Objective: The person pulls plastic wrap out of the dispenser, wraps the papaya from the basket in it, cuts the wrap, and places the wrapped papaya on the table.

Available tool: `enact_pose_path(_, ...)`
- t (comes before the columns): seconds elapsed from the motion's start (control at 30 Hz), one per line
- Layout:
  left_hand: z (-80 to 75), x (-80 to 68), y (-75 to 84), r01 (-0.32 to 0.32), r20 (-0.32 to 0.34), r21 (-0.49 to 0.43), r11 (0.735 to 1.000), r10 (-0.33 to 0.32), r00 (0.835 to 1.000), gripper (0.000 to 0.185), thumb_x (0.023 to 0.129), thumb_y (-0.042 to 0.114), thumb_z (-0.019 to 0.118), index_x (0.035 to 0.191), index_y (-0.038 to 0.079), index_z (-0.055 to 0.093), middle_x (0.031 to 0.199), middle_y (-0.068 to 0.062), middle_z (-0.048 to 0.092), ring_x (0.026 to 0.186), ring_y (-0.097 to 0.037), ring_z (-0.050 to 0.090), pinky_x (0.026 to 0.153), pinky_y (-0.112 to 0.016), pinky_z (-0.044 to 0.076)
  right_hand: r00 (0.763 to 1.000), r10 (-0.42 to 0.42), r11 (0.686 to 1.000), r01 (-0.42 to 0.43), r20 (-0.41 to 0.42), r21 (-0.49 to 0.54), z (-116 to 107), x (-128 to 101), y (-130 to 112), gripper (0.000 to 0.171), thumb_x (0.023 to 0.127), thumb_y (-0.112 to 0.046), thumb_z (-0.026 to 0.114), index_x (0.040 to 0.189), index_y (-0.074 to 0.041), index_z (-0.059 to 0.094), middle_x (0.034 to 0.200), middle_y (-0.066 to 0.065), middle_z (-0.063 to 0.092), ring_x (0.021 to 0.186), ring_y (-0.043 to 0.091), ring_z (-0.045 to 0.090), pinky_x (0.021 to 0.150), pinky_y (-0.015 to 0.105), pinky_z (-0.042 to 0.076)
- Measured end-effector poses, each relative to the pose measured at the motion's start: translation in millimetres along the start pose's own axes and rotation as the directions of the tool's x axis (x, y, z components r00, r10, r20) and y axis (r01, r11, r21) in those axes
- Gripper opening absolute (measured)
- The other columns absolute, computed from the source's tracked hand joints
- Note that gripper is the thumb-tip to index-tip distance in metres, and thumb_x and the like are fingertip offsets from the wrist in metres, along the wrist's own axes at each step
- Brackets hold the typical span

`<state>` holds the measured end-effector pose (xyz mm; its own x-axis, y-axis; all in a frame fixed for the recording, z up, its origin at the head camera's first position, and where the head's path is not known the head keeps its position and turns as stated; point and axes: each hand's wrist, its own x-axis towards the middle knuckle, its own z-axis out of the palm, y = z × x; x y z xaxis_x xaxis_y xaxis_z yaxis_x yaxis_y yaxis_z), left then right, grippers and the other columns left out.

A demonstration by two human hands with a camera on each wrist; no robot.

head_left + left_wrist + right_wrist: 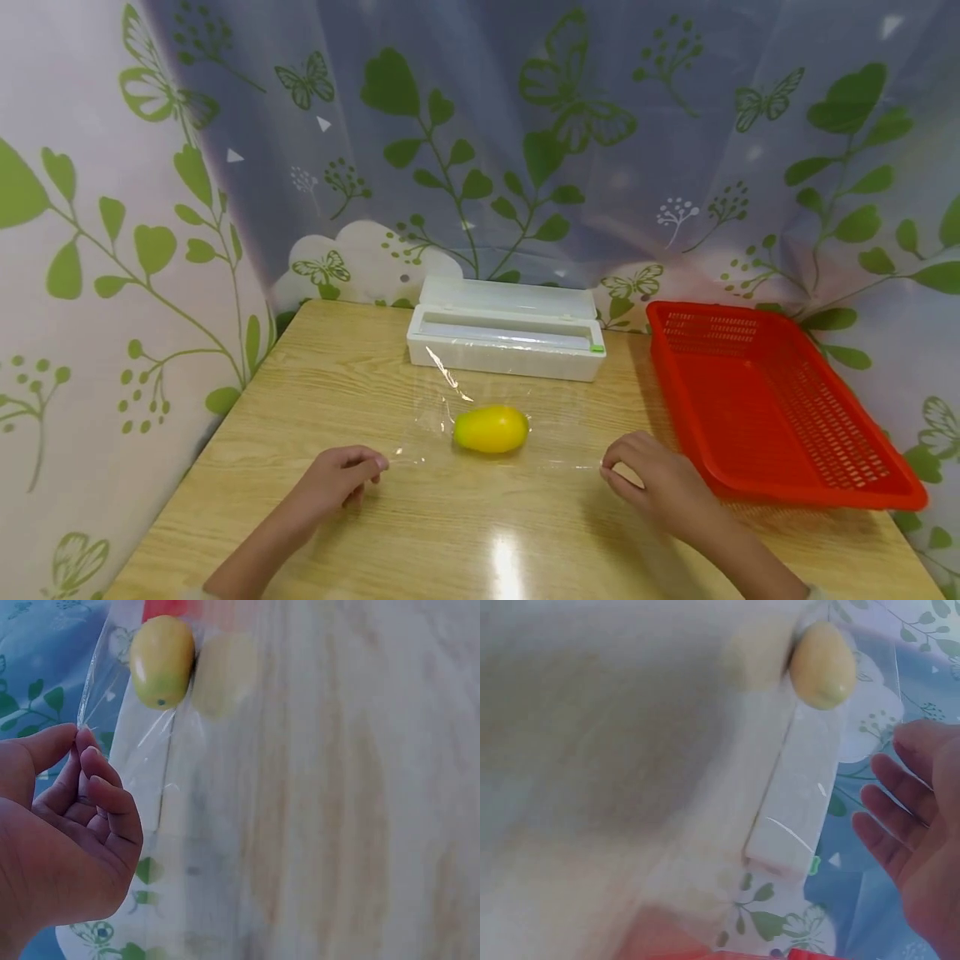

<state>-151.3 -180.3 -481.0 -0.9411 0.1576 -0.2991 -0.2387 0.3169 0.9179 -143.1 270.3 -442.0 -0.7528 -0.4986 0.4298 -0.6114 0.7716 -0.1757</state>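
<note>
Hands: two, both low in the head view, resting on the pale wooden table (pixel 315 375). Left hand (pixel 339 479) sits lower centre-left, fingers curled, thumb and fingertips pinching the near left corner of the clear plastic film sheet (pixel 495 475). The left wrist view confirms it: the film edge runs up from between thumb and forefinger. Right hand (pixel 660 483) sits lower centre-right, fingers bent down at the film's near right corner, just beside the basket; the right wrist view shows the fingers spread and fairly straight, and whether they actually grip the film cannot be told.

Fruit: one yellow oval mango with a green tinge at one end (pixel 491 428), lying on its side on the film at frame centre, between the two hands and a little above them, touched by neither.

Film: one sheet, spread flat on the table, a creased strip of it rising toward the dispenser.

Dispenser: one white rectangular plastic cling-film box (pixel 506 350), lid open, a small green tab at its right end, upper centre at the table's far edge.

Basket: one red perforated plastic basket (pixel 795 467), shallow, right side of frame.

Backdrop: one white-and-blue curtain printed with green leaves and butterflies (pixel 525 133) around the table.
</note>
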Motion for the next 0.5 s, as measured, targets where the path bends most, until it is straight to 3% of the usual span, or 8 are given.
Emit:
enact_pose_path(0.27,-3.6,6.8,4.1,-0.025,-0.008,-0.018,1.000,0.024,1.000,0.038,0.098,0.038,0.065,0.104,0.001,0.068,0.086,-0.005,0.059,0.064,-0.015,0.048,0.054,-0.026,0.043,0.981,0.121,0.992,-0.114,0.151,-0.054,-10.8,23.3,-4.0,0.014,0.088,-0.023,0.079,0.091,-0.028,0.066,0.095,-0.011,0.068,0.089,0.012,0.065,0.058,0.019,0.048)
enact_pose_path(0.5,-4.2,16.1,12.4,-0.049,-0.041,-0.030,0.998,0.048,0.998,0.036,0.100,0.035,0.063,0.093,0.000,0.063,0.069,-0.002,0.050,0.062,-0.016,0.045,0.056,-0.028,0.042,0.954,0.146,0.989,-0.133,0.263,-0.069,-20.6,50.0,0.1,0.004,0.092,-0.024,0.075,0.093,-0.022,0.071,0.089,-0.013,0.070,0.083,0.010,0.066,0.065,0.027,0.053)
